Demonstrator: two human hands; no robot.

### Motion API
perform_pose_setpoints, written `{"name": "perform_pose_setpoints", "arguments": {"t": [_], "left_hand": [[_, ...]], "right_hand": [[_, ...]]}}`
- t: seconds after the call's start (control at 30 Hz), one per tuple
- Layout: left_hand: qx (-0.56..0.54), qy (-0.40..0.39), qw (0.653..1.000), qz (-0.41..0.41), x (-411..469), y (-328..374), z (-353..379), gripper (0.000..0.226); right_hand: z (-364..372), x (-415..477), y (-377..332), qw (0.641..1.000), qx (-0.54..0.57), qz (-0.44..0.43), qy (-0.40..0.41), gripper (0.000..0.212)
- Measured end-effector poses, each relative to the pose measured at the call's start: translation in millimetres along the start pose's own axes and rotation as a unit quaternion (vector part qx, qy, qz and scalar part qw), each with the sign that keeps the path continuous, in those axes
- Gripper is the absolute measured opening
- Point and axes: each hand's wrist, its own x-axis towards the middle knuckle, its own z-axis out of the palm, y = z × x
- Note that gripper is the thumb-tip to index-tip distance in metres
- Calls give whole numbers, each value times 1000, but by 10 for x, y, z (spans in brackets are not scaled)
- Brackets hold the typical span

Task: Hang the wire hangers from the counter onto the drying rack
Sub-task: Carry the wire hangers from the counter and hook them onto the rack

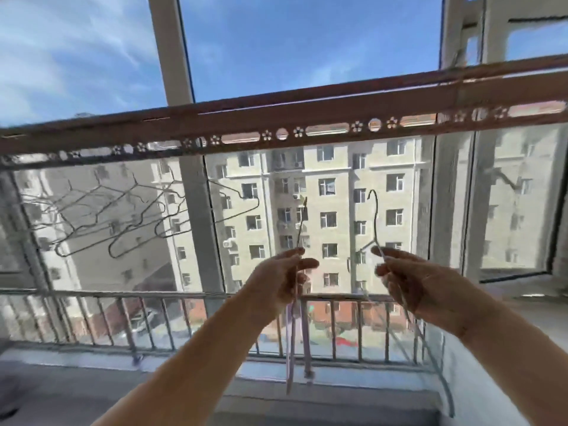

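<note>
Below the drying rack, both arms are raised at the window. Left grip pinches one wire hanger at the neck, hook up, body dangling past the wrist. Right grip pinches a second hanger likewise, hook opening leftward. Both hooks sit well short of the bar. Several hung hangers are bunched on the rack's left stretch. Counter lies below, blurred. Step in hand, as I read it: lifting the pair to hang. Next move calls for raising each hook over the bar, or into a punched slot, right of the bunch, then letting go.
</note>
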Motion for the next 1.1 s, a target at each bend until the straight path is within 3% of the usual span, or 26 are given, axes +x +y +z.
{"name": "perform_pose_setpoints", "arguments": {"t": [0.17,0.5,0.8,1.1], "left_hand": [[-22,33,999,24,245,527,-454,19],[-13,-18,996,86,1012,1368,-894,18],[16,-14,995,102,1414,1511,-1077,27],[15,-25,995,90,1611,1484,-1185,29]], "right_hand": [[602,680,15,999,-1,-19,-32,24],[1319,1843,-279,994,-52,-92,-17,33],[1431,2316,-253,990,-86,-110,-2,38],[1341,2364,-168,993,-43,-105,14,34]]}}
